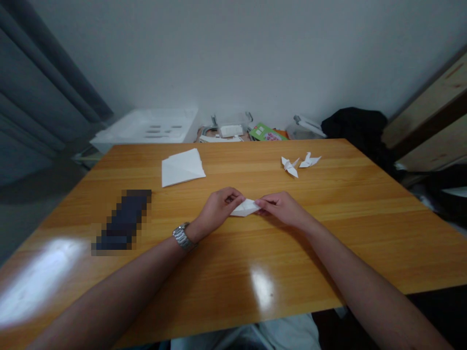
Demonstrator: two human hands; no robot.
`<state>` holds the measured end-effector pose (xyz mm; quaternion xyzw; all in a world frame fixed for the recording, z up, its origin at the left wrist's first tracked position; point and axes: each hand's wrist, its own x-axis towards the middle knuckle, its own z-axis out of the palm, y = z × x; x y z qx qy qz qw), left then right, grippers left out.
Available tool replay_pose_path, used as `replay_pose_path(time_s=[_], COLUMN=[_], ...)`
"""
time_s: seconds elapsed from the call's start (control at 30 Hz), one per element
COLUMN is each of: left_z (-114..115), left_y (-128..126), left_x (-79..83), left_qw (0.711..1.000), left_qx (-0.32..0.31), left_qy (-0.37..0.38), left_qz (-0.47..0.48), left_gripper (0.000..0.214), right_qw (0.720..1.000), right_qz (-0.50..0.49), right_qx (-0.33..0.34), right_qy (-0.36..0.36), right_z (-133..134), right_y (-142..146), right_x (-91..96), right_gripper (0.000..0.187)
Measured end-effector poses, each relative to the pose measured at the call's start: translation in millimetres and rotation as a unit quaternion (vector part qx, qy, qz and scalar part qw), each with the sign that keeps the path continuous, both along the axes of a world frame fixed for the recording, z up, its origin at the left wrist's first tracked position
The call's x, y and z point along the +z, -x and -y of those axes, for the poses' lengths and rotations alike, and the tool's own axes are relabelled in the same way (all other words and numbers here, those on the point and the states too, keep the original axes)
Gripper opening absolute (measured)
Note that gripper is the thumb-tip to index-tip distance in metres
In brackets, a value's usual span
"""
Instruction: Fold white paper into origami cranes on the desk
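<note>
A small piece of folded white paper point(245, 208) is held just above or on the table, between my two hands. My left hand point(218, 206), with a metal watch on its wrist, pinches the paper's left end between thumb and fingers. At the right end, my right hand point(282, 206) grips the tip in the same way. Some of the fingers on both hands are hidden behind the paper. Beyond my right hand stand two folded paper cranes, one point(290, 166) tilted with wings spread and another point(310, 160) beside it.
A stack of white paper sheets point(182, 168) lies at the back left of the wooden table point(226, 272). Nearer on the left is a dark, pixelated object point(126, 221). Behind the table are a white foam tray point(153, 127), a green booklet point(268, 132) and a black bag point(353, 124).
</note>
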<state>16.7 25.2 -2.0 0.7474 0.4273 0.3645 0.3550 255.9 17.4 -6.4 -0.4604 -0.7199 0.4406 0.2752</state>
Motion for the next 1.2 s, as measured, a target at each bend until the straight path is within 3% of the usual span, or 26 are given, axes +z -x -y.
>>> replay_pose_path(time_s=[0.3,0.67,1.0,1.2], left_z=[3,2,7,4], left_y=[-2,-1,-3,-2], left_x=[4.2,4.4,7.1,0.9], left_qw=[1.0,1.0,0.998,0.998], left_qx=[0.004,0.008,-0.015,0.017], left_qy=[0.013,0.003,-0.043,-0.053], left_qz=[0.005,0.005,-0.033,-0.012], left_gripper=[0.023,0.024,0.02,0.021], right_qw=[0.999,0.997,0.997,0.994], right_qz=[-0.047,-0.003,0.008,-0.008], right_qx=[0.015,-0.023,0.005,-0.047], right_qy=[-0.001,-0.071,-0.081,-0.101], right_z=[4,1,7,4], right_y=[9,6,12,8], right_x=[0.6,7.7,9.4,9.9], right_gripper=[0.043,0.034,0.032,0.031])
